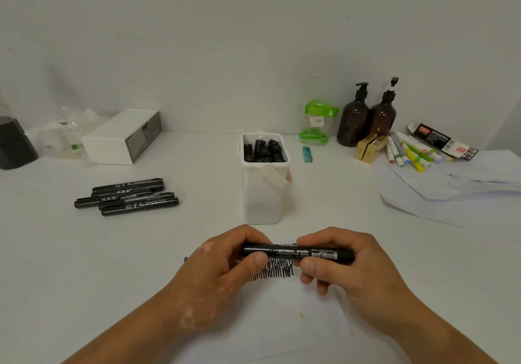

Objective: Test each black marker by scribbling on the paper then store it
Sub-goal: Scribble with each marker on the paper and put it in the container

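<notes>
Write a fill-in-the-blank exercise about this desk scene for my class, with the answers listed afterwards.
1. The left hand and right hand grip one black marker above the ____ on the paper.
2. The loose markers lie to the ____ of the white container.
3. ____ brown pump bottles stand by the wall.

Answers: scribbles; left; Two.

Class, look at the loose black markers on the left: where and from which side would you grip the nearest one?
I would pinch the nearest marker at its right end, coming from above: it lies flat, and that end juts past the other markers, which crowd its far side.
</notes>
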